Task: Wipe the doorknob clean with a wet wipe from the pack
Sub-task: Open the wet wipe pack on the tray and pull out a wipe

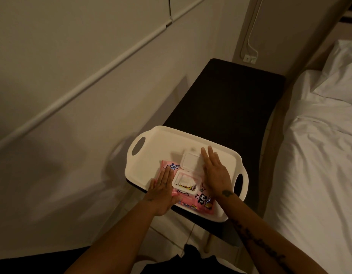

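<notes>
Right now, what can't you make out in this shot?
Head view only.
Doorknob: outside the frame.
Wet wipe pack: parts of both ends lie under the left hand and right hand.
Pack's lower lettering: small and blurred.
Wipes left inside: hidden by the pack itself.

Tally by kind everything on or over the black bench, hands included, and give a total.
Tray: 1
Wet wipe pack: 1, lid flipped open
Hands: 2, left hand flat on the pack, right hand beside the lid
Total: 4
</notes>
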